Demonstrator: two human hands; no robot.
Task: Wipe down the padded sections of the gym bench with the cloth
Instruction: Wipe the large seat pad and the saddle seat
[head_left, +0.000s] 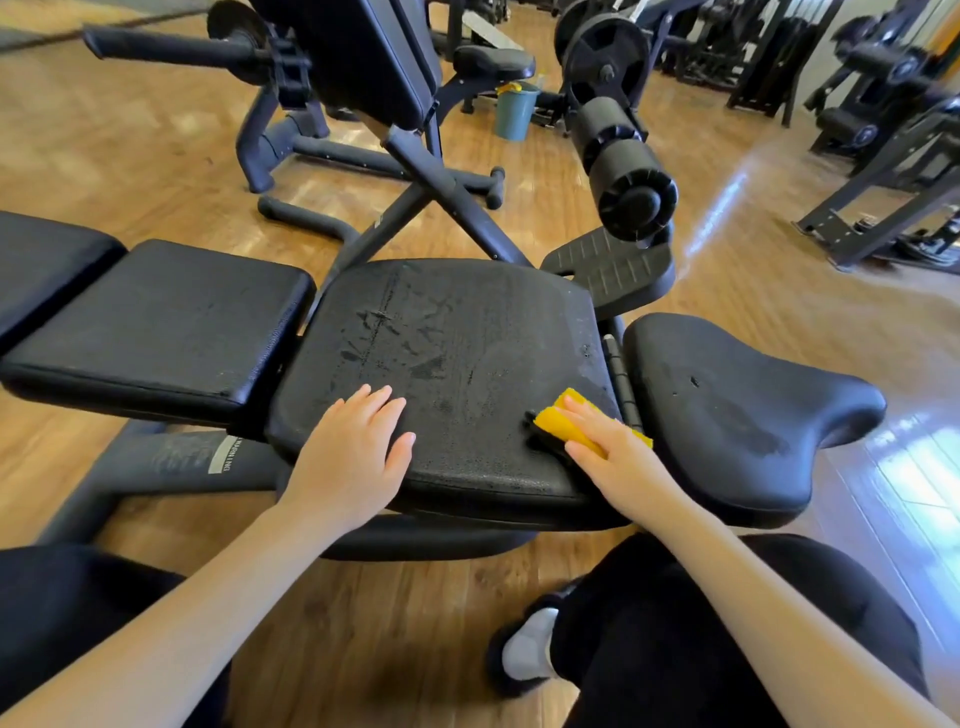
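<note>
A black gym bench lies across the view in separate pads. Its wide middle pad (457, 338) is streaked with wet marks. A rectangular pad (156, 322) adjoins it on the left and a curved seat pad (737, 415) on the right. My right hand (618, 452) presses a folded yellow cloth (561, 423) flat on the middle pad's near right corner. Resting flat on the same pad's near left part is my left hand (353, 457), fingers spread, holding nothing.
A foam roller arm (623, 161) juts out above the bench's far right. A footplate (613, 265) sits behind the middle pad. A teal bucket (514, 111) stands on the wooden floor beyond, among other gym machines. My knees and a shoe (524, 649) are below the bench.
</note>
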